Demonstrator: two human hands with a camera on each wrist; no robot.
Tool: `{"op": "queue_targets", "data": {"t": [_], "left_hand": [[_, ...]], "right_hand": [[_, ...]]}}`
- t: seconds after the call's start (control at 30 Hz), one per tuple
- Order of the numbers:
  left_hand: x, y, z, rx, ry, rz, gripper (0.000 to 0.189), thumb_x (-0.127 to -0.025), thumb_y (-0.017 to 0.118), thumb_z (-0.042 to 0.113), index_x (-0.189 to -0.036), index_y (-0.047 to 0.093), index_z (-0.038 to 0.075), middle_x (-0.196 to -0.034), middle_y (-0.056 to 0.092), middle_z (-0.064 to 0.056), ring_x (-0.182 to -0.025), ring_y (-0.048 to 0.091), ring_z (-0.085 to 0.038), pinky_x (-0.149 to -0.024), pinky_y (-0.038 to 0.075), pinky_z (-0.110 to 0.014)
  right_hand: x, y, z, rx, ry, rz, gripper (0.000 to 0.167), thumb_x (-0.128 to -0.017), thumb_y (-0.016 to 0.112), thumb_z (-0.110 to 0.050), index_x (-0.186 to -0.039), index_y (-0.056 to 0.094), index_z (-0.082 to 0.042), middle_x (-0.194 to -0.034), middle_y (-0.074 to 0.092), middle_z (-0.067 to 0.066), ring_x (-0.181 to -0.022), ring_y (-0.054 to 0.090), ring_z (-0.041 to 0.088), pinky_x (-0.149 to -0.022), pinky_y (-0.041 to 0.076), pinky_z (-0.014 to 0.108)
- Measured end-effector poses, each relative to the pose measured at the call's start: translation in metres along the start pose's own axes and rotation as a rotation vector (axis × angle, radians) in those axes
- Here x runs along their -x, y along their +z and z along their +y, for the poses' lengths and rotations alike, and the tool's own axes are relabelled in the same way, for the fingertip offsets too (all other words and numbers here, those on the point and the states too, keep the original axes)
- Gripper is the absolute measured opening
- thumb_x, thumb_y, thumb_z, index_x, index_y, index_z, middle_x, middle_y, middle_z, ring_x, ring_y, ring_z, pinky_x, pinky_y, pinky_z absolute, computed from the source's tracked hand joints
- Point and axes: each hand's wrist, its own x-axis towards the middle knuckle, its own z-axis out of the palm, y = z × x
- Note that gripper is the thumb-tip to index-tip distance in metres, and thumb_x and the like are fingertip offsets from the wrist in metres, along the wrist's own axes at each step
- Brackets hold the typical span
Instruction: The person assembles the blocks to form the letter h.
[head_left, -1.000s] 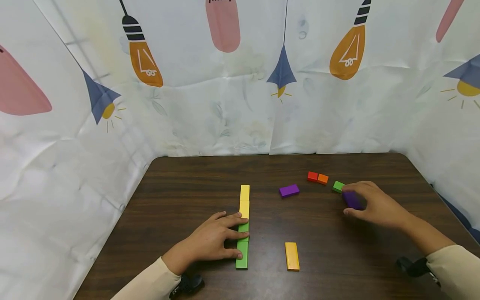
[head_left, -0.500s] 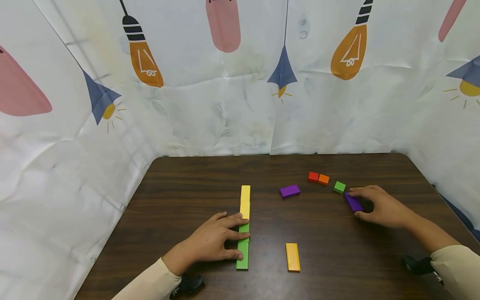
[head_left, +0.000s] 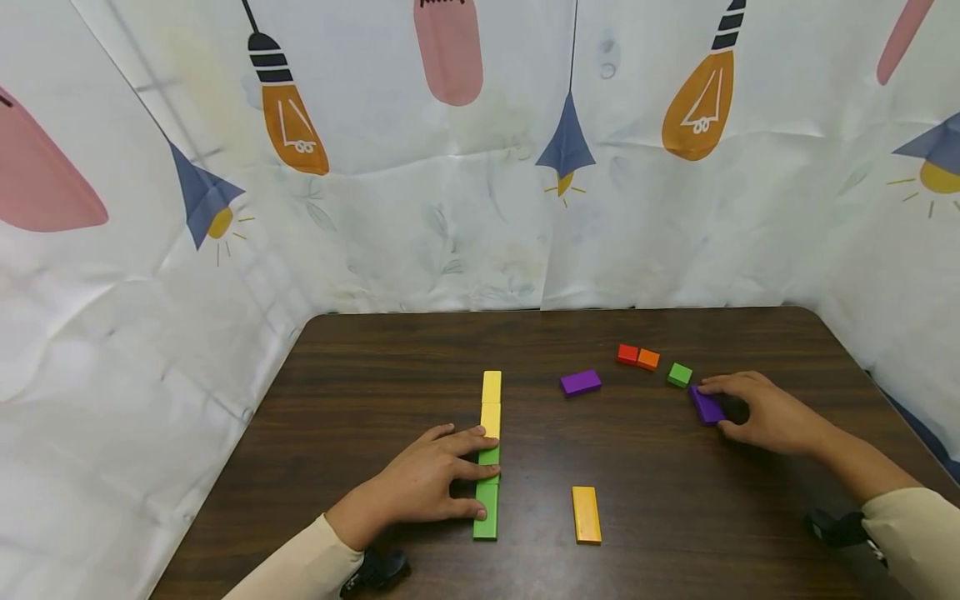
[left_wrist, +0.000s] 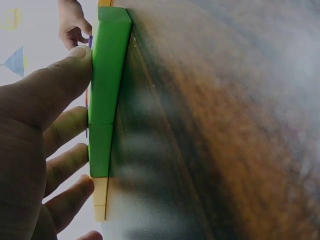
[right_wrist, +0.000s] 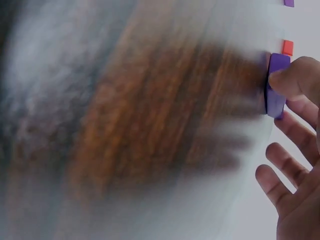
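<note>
A straight row of yellow blocks point(head_left: 491, 404) and green blocks point(head_left: 486, 511) lies on the table, end to end. My left hand point(head_left: 423, 475) rests along its left side, fingers spread and fingertips touching the blocks. In the left wrist view the thumb point(left_wrist: 80, 57) lies against the nearest green block point(left_wrist: 107, 65). At the right, my right hand point(head_left: 772, 417) pinches a purple block point(head_left: 707, 406) between thumb and index finger. In the right wrist view, the thumb lies on this purple block point(right_wrist: 277, 100) and the other fingers are spread apart from it.
A small green block point(head_left: 679, 375) lies just beyond the pinched block. Farther back, a red block point(head_left: 627, 354) and an orange block point(head_left: 648, 359) sit side by side. Another purple block point(head_left: 581, 383) and an orange-yellow block point(head_left: 587, 515) lie right of the row. A printed curtain point(head_left: 450, 233) surrounds the table.
My right hand has shifted slightly right and closer in, its thumb and index finger coming onto the purple block, which has barely moved. My left hand stays on the row.
</note>
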Motion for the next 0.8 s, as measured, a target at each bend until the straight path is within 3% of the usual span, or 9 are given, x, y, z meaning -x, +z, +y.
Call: {"op": "queue_targets", "data": {"t": [0.33, 0.8], "left_hand": [[0.0, -0.001, 0.001, 0.0, -0.001, -0.003, 0.063, -0.092, 0.06, 0.068, -0.143, 0.062, 0.031, -0.158, 0.044, 0.006, -0.149, 0.033, -0.018, -0.115, 0.031, -0.058], [0.001, -0.002, 0.002, 0.014, -0.011, -0.014, 0.063, -0.092, 0.059, 0.068, -0.143, 0.062, 0.031, -0.159, 0.043, 0.007, -0.15, 0.032, -0.017, -0.116, 0.029, -0.057]], "right_hand": [[-0.005, -0.001, -0.01, 0.027, -0.067, 0.109, 0.051, -0.077, 0.092, -0.02, -0.123, 0.073, -0.011, -0.124, 0.068, 0.007, -0.113, 0.06, 0.032, -0.088, 0.05, 0.054], [-0.019, 0.002, -0.052, -0.035, -0.063, 0.062, 0.047, -0.084, 0.086, -0.04, -0.125, 0.072, -0.021, -0.128, 0.066, 0.0, -0.121, 0.055, 0.027, -0.09, 0.053, 0.054]]}}
